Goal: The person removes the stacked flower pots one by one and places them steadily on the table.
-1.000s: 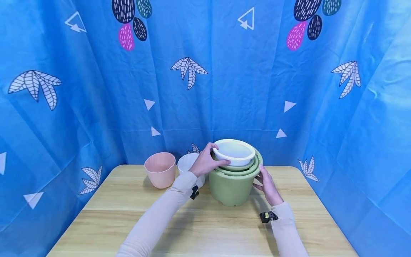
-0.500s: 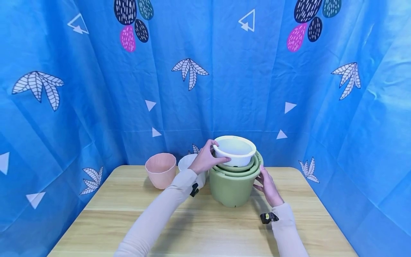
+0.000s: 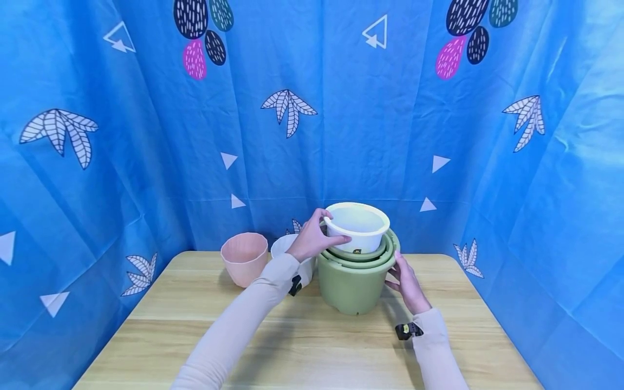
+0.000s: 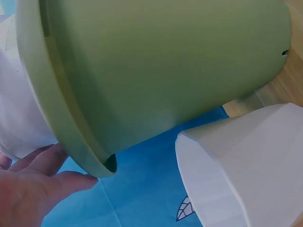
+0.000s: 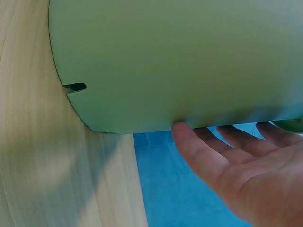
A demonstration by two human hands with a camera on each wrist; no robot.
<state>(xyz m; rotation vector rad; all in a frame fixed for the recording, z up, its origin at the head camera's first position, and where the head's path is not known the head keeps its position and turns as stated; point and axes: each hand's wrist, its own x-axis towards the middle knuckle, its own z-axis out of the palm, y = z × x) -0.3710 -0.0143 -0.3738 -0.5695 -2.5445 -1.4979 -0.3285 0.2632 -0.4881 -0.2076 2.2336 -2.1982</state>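
Note:
My left hand [image 3: 312, 238] grips a white flowerpot [image 3: 363, 241] by its left side, thumb on the front wall and fingers at the rim. The white pot stands partly up out of a nested stack of green flowerpots [image 3: 352, 287], its lower part hidden inside. A small dark label shows low on its front. On the stack's right side, my right hand [image 3: 409, 284] steadies the outer green pot. In the right wrist view, its extended fingertips [image 5: 182, 127] touch the green wall. The left wrist view shows the green rim [image 4: 61, 104] close beside the left thumb.
A pink flowerpot [image 3: 244, 262] stands at the left on the wooden table [image 3: 312, 352]. Between it and the green stack is another white pot [image 3: 305, 271], partly hidden by my left arm. A blue patterned curtain [image 3: 341, 135] surrounds the table behind and at both sides.
My left hand has raised the white pot a little out of the green stack, so more of its wall and the label show. My right hand has stayed against the green pot.

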